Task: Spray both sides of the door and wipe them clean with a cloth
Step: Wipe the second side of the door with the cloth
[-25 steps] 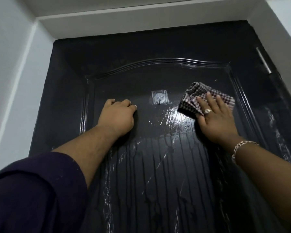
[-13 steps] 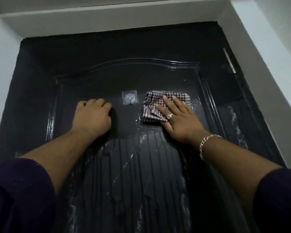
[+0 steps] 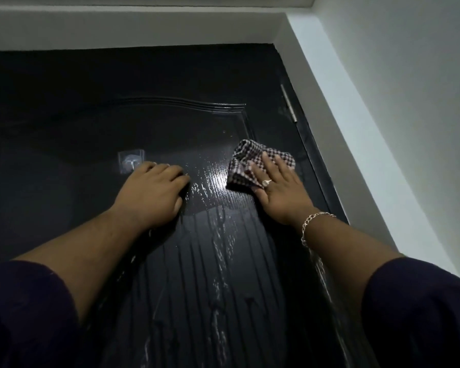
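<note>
The black door (image 3: 170,115) fills the view, wet and glossy, with streaks of liquid running down its lower panel. My right hand (image 3: 279,189) lies flat with straight fingers and presses a checked cloth (image 3: 243,158) against the door near the panel's right moulding. My left hand (image 3: 152,192) rests on the door with its fingers curled under, holding nothing, just below and right of a clear stick-on hook (image 3: 129,160). A shiny wet patch lies between the two hands.
A metal hinge (image 3: 288,102) sits on the door's right edge. White wall and door frame (image 3: 343,128) border the door on the right and along the top. Dark sleeves cover both upper arms.
My right hand has slid the cloth rightward, away from the hook towards the panel's right edge. My left hand has shifted from the hook's left to its lower right.
</note>
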